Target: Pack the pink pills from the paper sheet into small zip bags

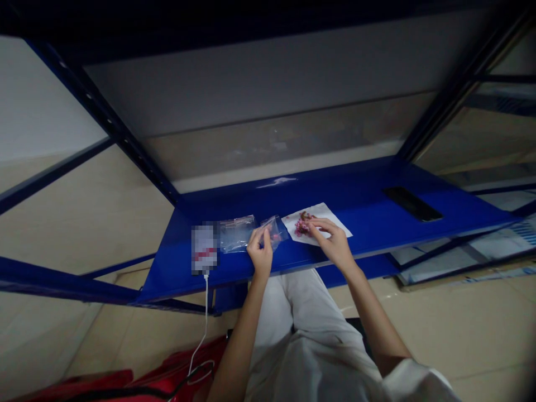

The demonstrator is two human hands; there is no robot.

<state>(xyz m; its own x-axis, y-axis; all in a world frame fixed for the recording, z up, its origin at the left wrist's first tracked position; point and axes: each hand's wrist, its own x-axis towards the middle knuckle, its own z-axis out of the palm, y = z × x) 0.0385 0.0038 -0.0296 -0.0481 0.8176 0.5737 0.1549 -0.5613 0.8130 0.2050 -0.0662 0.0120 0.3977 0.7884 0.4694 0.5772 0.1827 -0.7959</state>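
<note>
My left hand (261,248) is closed on the edge of a small clear plastic bag (276,229), which has a bit of pink or red inside. Just left of it, a stack of clear plastic bags (237,233) lies flat on the blue shelf. A small heap of pink dried flowers (302,224) rests on a sheet of white paper (330,215). Over that heap, my right hand (331,240) has its thumb and fingertips pinched together at the flowers' right edge. What sits between those fingertips is too small to make out.
On the blue shelf (355,195), a black phone (412,204) lies at the right. A blurred-out device (205,248) with a white cable (205,312) hanging over the front edge is at the left. Blue metal posts (125,128) frame the shelf. Red fabric (184,368) lies below left.
</note>
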